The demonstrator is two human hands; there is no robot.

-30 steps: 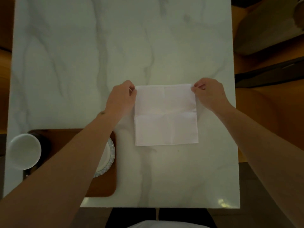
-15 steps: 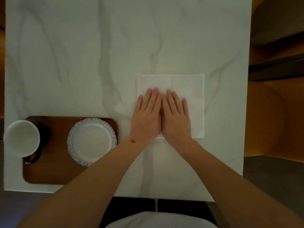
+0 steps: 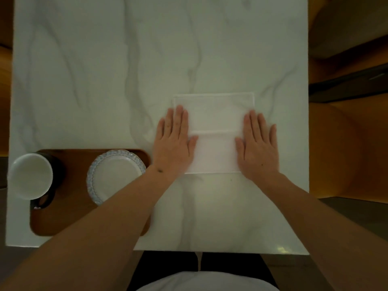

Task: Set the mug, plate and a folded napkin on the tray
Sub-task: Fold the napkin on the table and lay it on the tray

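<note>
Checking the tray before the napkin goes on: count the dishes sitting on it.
2. The mug stands at the tray's left end, overhanging its edge; the plate sits right of it, partly under the left forearm, which may hide something small.

Dim, warm-green cast overall, underexposed. Table (image 3: 84, 59) marble reads grey-green, not white. Brightest areas: napkin (image 3: 214, 114) and a soft patch on the marble just below it, so the light seems to come from overhead. Small specular glint at the near-right table corner. Orange glow on the floor at both sides, stronger right. Shadows soft and diffuse; a faint one along the left hand (image 3: 174, 141), darker under the mug (image 3: 31, 175) on the tray (image 3: 63, 217). Wide-angle distortion: table edges bow and converge, forearms balloon toward the bottom corners. Whole frame is slightly soft, fine texture smeared, with compression noise in dark areas.
</note>
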